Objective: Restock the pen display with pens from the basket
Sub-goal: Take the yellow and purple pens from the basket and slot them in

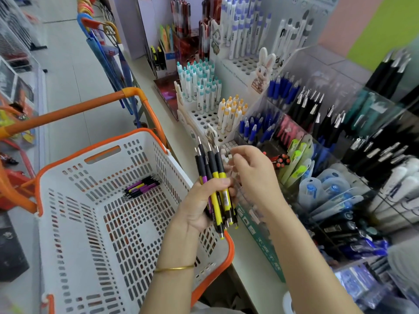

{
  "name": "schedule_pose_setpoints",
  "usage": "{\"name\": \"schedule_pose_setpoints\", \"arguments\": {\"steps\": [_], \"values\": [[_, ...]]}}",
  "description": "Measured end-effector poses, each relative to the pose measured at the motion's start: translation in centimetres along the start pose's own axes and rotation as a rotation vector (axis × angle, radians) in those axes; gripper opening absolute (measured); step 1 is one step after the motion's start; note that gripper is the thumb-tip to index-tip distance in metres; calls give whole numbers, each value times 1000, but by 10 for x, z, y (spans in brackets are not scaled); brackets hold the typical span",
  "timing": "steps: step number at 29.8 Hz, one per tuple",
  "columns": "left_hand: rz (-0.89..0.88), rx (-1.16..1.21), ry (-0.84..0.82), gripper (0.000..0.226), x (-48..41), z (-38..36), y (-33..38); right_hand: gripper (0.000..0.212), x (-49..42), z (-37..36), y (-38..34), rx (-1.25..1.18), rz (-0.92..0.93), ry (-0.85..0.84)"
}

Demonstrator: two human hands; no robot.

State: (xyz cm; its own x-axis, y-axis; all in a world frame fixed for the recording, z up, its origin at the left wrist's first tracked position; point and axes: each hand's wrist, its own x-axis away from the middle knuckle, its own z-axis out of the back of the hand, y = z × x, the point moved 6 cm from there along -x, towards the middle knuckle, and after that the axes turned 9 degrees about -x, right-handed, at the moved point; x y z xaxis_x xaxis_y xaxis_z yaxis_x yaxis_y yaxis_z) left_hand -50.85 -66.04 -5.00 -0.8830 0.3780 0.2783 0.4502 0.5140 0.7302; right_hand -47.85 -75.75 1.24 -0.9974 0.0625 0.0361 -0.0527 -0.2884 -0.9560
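The head camera looks down at a shop counter with a basket (52, 223) on the left and the pen display (322, 155) on the right. The basket is white with an orange rim and stands against the counter edge. A few purple, yellow and black pens, the loose pens (141, 186), lie on its floor near the far wall.

The left hand (199, 205) is over the basket's right rim, with its fingers and thumb wrapped around a bundle of pens (215, 177). These are yellow and purple with black grips, and they stand nearly upright with their metal tips up. A thin gold bracelet (174, 269) circles that wrist.

The right hand (256, 175) is just beside the bundle, in front of the display's clear compartments. Its fingers are curled towards the pen tips. The fingertips are blurred, so I cannot tell whether they are pinching anything.

The display's compartments hold blue, black and pale pens. Behind it, a white peg rack (204, 118) holds teal-capped pens (199, 87) and yellow-capped pens (231, 112).
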Motion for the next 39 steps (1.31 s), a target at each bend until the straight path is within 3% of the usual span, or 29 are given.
{"name": "schedule_pose_setpoints", "arguments": {"steps": [2, 4, 6, 9, 17, 23, 26, 30, 32, 35, 39], "values": [[34, -29, -145, 45, 3, -7, 0, 24, -9, -6, 8, -117, -163, -97], [43, -29, -268, 43, 8, -14, 1, 25, -9, -16, 13, -323, -325, -250], [51, 8, -317, 48, 9, -15, 2, 28, -8, -22, 17, -426, -409, -376], [47, 50, -372, 49, 10, -14, 3, 37, -9, -25, 22, -508, -437, -480], [61, 114, -465, 46, 13, -18, 0, 26, -16, -32, 17, -727, -400, -565], [55, 181, -497, 44, 14, -20, 4, 16, -29, -30, 10, -808, -329, -467], [62, 129, -487, 50, 18, -21, -5, 20, -46, -11, -3, -878, -283, -235], [-4, 63, -427, 41, 15, -19, -1, 18, -54, 17, -32, -745, -15, 39], [-37, 113, -396, 51, 11, -17, 6, 11, -45, 31, -42, -695, 130, 243], [-59, 174, -228, 64, 6, -9, 9, 7, -22, 45, -51, -577, 265, 425], [-106, 212, 137, 14, -1, 1, 13, 10, 13, 34, -42, -368, 299, 357]]}}
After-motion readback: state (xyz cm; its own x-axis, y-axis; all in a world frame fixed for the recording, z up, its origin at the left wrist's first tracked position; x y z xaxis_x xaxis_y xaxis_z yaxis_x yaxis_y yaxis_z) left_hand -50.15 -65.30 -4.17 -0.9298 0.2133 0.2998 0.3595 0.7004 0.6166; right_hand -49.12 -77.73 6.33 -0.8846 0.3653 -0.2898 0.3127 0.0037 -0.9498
